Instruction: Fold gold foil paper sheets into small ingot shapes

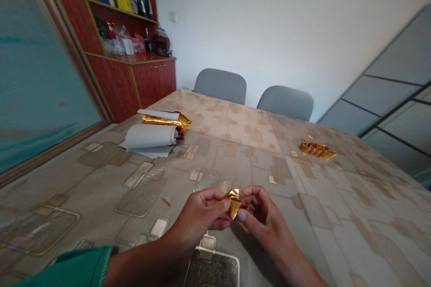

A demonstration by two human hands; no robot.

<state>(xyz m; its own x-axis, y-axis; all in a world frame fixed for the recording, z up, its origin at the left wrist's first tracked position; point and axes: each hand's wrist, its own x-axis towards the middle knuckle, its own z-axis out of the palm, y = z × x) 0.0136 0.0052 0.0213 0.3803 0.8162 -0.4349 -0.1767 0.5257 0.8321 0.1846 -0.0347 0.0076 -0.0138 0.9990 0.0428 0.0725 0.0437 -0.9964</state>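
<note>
A small piece of crumpled gold foil (233,202) is pinched between my left hand (198,216) and my right hand (262,219), held by the fingertips of both. Its folds are partly hidden by my thumbs. Farther off on the patterned table cover (303,228) to the left lies a roll of white paper (151,138) on loose white sheets, next to a strip of gold foil (164,119) with a paper backing. To the right sits a small row of folded gold foil pieces (318,149), well beyond my right hand.
A green sleeve (67,269) covers my left forearm. Two grey chairs (220,85) stand at the far table edge. A red wooden cabinet (134,71) with shelves of bottles and boxes stands at the far left, beside a teal panel. Grey glazed panels rise on the right.
</note>
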